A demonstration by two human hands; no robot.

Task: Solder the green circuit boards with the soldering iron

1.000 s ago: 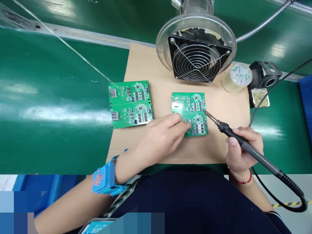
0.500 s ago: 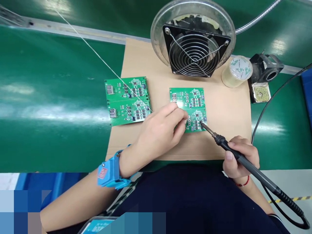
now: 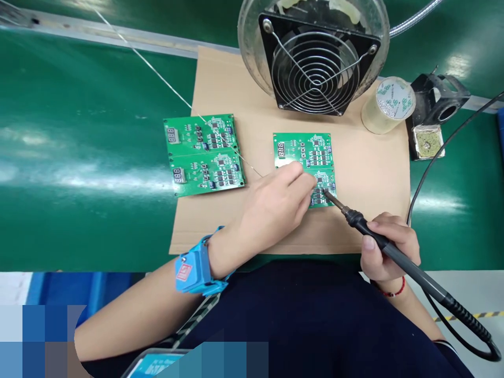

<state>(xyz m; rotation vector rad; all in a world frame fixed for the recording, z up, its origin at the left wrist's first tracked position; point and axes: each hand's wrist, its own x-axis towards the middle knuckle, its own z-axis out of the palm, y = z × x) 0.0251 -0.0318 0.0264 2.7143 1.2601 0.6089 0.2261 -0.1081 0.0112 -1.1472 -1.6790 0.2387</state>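
My left hand (image 3: 275,207), with a blue wrist strap (image 3: 195,270) on its wrist, rests on the lower half of a green circuit board (image 3: 303,152) and pinches a thin solder wire (image 3: 165,84) that runs up to the far left. My right hand (image 3: 388,247) grips a black soldering iron (image 3: 397,257). Its tip touches the board right beside my left fingertips. A second green circuit board (image 3: 202,155) with two red number displays lies to the left on the brown cardboard sheet (image 3: 370,173).
A round fume fan (image 3: 315,58) with a wire grille stands behind the boards. A roll of clear tape (image 3: 388,105) and a black iron stand with a sponge tray (image 3: 431,126) sit at the right. Green belt (image 3: 79,157) surrounds the cardboard. The iron's cable (image 3: 441,152) loops at right.
The iron's tip came down from the board's right edge to its lower half. My left fingers slid right along the board toward the tip, with the solder wire following.
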